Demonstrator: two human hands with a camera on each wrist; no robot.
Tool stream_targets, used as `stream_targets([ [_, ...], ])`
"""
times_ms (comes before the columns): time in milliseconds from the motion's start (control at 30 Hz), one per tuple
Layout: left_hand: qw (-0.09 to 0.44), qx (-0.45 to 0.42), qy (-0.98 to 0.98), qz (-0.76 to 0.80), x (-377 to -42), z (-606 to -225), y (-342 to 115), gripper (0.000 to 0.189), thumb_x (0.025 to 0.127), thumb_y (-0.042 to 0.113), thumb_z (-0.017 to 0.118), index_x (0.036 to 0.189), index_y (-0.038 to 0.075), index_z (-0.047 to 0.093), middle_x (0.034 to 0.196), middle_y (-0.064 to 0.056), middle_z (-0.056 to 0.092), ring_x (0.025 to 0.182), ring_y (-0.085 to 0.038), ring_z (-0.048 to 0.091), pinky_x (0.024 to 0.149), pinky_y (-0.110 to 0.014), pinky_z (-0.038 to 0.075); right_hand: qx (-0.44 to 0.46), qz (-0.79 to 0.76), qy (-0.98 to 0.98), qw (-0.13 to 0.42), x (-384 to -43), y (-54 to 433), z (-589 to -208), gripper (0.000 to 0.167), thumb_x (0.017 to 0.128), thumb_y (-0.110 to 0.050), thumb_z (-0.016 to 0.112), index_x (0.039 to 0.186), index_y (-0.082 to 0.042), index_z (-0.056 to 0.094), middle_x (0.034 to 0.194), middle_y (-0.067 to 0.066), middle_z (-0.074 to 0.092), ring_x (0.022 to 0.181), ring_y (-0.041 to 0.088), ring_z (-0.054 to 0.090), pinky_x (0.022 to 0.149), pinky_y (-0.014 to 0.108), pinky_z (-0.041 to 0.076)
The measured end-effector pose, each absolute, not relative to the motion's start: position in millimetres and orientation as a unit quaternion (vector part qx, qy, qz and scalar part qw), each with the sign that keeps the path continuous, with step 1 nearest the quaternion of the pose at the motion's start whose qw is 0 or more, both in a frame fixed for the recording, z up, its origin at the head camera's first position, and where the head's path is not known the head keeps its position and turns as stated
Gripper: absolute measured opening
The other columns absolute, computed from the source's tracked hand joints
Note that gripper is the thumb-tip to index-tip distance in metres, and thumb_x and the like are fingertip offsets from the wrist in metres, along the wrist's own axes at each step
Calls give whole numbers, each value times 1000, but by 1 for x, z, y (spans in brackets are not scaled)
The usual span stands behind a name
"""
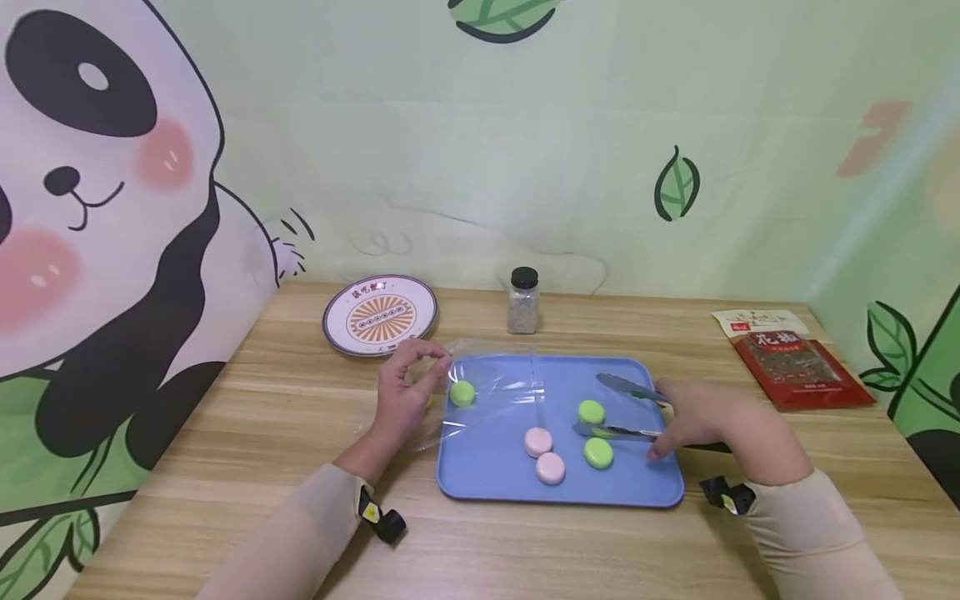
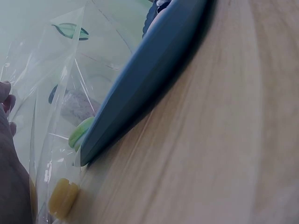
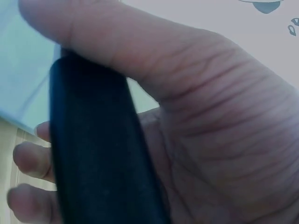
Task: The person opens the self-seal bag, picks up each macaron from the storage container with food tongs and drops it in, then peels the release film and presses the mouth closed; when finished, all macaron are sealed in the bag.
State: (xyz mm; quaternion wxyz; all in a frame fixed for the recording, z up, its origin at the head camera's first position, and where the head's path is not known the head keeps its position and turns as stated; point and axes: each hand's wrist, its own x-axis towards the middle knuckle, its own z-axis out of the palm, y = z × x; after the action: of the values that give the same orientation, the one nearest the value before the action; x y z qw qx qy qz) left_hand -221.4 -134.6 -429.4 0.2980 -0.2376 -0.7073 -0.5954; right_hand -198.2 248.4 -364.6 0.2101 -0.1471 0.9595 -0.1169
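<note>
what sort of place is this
Probably an indoor demonstration corner for food handling: a cartoon panda decorates the wall, and a wood-grain table holds a blue tray of macarons and a Sichuan pepper packet.

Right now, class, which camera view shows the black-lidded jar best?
The head view: the black-lidded jar stands upright, whole and unobstructed. The left wrist view shows it blurred behind the clear bag; the right wrist view doesn't show it.
</note>
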Motion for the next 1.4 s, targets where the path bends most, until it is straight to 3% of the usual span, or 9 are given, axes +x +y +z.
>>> stream_targets([
  [700,293,-235,-711,-594,-220,-428,-135,5,85,-12,69,88,-8,67,89,-20,67,91,-24,60,92,-27,45,-163,-153,948,228,-200,252,-368,104,68,-32,92,145,11,38,137,28,55,124,43,52,104,61,38],
  [767,292,-235,-712,-594,-220,-428,-135,5,85,-12,69,88,-8,67,89,-20,67,91,-24,60,92,-27,45,-164,-144,949,229,-201,253,-369,94,70,-31,90,142,10,45,125,24,61,113,38,58,98,57,45],
  [867,292,-235,-711,-595,-220,-429,-135,5,85,-11,69,89,-8,67,89,-20,67,91,-25,60,92,-27,45,-154,-138,948,241,-201,254,-368,76,76,-28,87,135,4,53,99,14,64,82,27,64,74,44,54],
  [933,291,-234,-710,-597,-221,-429,-135,5,85,-11,69,89,-8,67,89,-20,68,91,-26,60,93,-27,45,-143,-138,947,252,-200,253,-367,63,79,-26,85,130,0,58,85,6,59,64,19,59,58,35,51],
  [1000,291,-233,-709,-598,-221,-429,-135,5,85,-11,70,88,-8,67,89,-20,68,91,-25,60,92,-27,45,-135,-144,945,260,-199,253,-366,57,81,-24,84,127,-3,59,79,5,57,54,17,56,51,31,48],
  [1233,294,-236,-709,-596,-220,-429,-135,5,85,-12,69,88,-8,66,89,-20,67,91,-24,60,91,-30,46,-145,-145,945,254,-200,253,-367,53,83,-26,81,127,-5,60,76,3,57,53,16,56,50,30,45],
  [1400,289,-235,-712,-595,-219,-428,-135,5,86,-12,69,89,-8,67,90,-20,67,91,-25,60,92,-29,45,-215,-143,950,177,-205,253,-368,27,85,-29,79,96,-14,59,71,-3,53,57,13,50,52,30,40],
])
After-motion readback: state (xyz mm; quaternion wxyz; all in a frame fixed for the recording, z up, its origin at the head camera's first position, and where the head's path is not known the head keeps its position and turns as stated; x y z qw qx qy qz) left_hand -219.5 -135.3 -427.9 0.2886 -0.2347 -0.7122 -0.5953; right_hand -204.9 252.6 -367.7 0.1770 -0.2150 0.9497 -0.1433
